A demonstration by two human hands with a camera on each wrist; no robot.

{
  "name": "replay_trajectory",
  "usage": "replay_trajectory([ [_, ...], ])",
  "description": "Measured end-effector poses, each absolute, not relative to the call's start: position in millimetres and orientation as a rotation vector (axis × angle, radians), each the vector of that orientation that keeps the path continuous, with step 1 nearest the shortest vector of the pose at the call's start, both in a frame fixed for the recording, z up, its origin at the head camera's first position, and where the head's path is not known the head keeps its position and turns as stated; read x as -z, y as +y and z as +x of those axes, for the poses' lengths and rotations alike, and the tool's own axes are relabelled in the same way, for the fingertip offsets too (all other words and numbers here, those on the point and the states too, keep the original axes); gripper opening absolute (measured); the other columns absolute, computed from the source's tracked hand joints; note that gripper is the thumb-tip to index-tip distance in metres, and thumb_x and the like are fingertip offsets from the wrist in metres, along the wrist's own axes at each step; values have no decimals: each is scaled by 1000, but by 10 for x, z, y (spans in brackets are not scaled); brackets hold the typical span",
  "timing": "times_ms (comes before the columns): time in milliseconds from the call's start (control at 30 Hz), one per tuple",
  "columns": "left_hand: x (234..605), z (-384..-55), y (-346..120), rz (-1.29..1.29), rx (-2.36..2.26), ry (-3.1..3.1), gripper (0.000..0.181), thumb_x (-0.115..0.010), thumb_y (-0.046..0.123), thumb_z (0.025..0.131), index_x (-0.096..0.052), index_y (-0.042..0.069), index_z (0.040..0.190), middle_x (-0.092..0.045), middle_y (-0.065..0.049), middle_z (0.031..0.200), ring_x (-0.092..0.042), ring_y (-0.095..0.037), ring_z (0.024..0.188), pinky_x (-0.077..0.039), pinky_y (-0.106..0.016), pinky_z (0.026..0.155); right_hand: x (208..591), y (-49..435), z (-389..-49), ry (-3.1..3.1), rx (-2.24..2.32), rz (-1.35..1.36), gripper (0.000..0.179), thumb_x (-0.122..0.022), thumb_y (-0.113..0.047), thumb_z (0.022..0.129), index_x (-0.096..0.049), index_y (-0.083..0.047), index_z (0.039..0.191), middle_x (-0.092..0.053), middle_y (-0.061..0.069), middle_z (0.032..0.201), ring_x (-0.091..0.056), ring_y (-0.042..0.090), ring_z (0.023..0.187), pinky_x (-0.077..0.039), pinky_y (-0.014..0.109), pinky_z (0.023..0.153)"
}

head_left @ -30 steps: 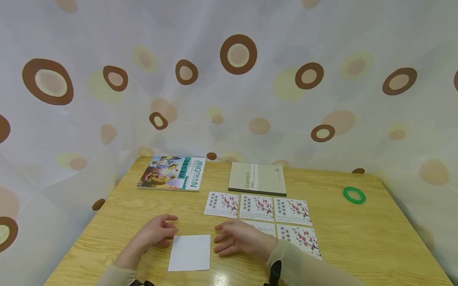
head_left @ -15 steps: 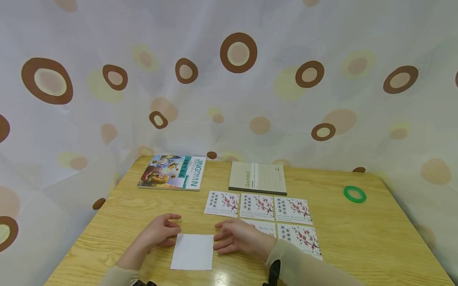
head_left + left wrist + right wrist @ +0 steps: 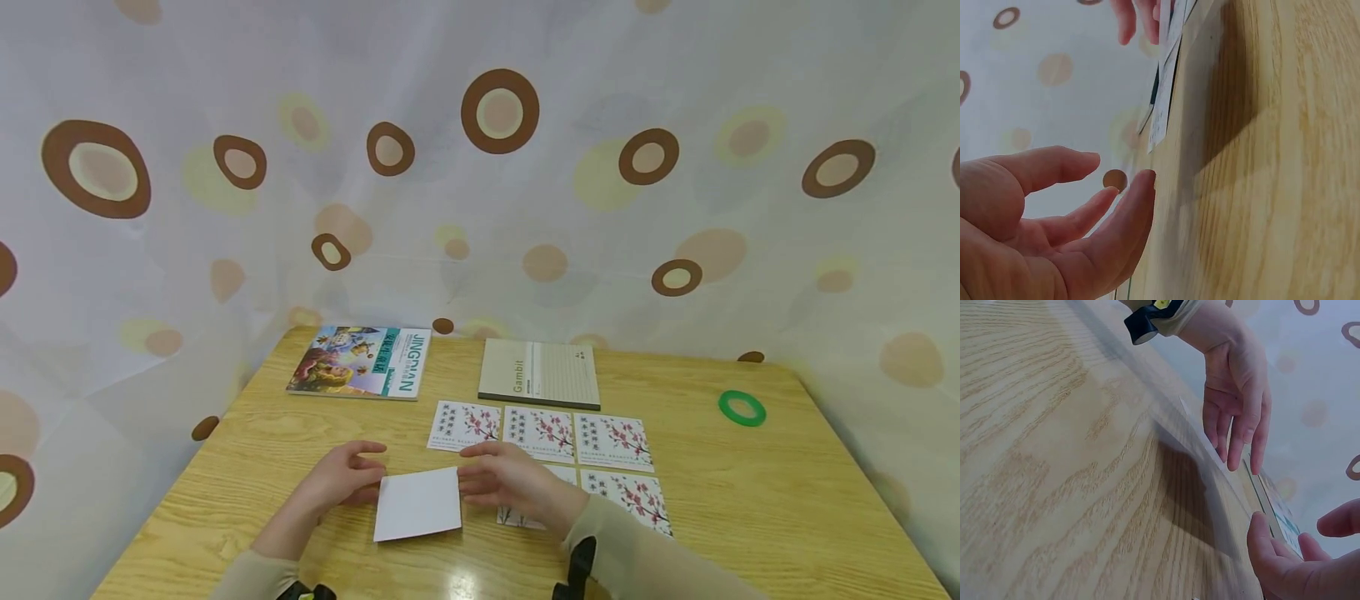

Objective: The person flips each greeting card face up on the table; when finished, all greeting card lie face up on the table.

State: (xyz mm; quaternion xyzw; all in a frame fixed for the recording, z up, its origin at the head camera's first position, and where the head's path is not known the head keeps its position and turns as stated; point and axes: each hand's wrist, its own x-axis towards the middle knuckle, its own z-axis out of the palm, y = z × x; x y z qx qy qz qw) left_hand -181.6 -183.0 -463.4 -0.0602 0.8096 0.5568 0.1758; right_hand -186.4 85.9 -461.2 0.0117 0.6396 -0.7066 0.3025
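Observation:
A blank white square card [image 3: 417, 504] is between my two hands in the head view, tilted a little, with a dark shadow under its lower edge. At its upper left side is my left hand [image 3: 341, 479], fingertips touching or very near the edge. The fingers of my right hand [image 3: 525, 483] meet the upper right edge. In the left wrist view a gap separates thumb and fingers of the left hand [image 3: 1066, 237]. The right hand [image 3: 1310, 569] shows the same gap in the right wrist view. Contact under the card is hidden.
Printed cards with blossom branches [image 3: 540, 431] lie in two rows right of centre, one partly behind my right hand. Behind them are a Gambit notebook [image 3: 538, 372] and a picture book [image 3: 360, 362]. A green tape roll [image 3: 742, 408] lies at right on the wooden table [image 3: 750, 517].
The white card has shifted right and away from me, and now tilts where it lay flat. Both hands have moved slightly right and forward with it.

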Motion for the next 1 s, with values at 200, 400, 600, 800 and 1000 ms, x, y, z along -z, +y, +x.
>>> replay_trajectory([
  [200, 4619, -1835, -1811, -154, -1641, 2255, 42, -60, 1, 96, -50, -8, 136, -64, -26, 113, -70, -22, 91, -61, -39, 80, 4581, 907, -1885, 1705, 1909, 44, 44, -55, -6, 98, -45, 10, 138, -60, 27, 127, -68, 21, 96, -57, 39, 92],
  [400, 4613, -1867, -1789, -128, -1678, 2222, 42, -58, 1, 97, -49, -9, 136, -66, -24, 112, -70, -19, 89, -61, -36, 80, 4570, 963, -1921, 1724, 1918, 12, 49, -56, 2, 93, -43, 10, 140, -52, 31, 136, -66, 19, 97, -56, 37, 93],
  [600, 4594, -1903, -1763, -103, -1713, 2181, 42, -56, 0, 98, -47, -11, 137, -65, -27, 116, -70, -18, 90, -60, -36, 82, 4599, 1014, -1958, 1772, 1926, -47, 48, -53, 3, 96, -40, 12, 141, -54, 31, 135, -67, 13, 95, -56, 29, 89],
  [800, 4564, -1935, -1693, -119, -1711, 2203, 40, -55, 0, 98, -49, -9, 136, -65, -27, 117, -70, -18, 89, -60, -36, 83, 4602, 1038, -1983, 1828, 1950, -32, 48, -55, 7, 94, -43, 11, 140, -54, 29, 137, -67, 14, 99, -55, 24, 82],
  [1000, 4558, -1982, -1633, -134, -1707, 2224, 39, -55, -2, 97, -52, -7, 135, -65, -26, 117, -69, -18, 89, -60, -35, 83, 4606, 1071, -2001, 1862, 1947, -30, 47, -57, 9, 92, -48, 6, 138, -55, 24, 139, -65, 15, 101, -55, 22, 79],
])
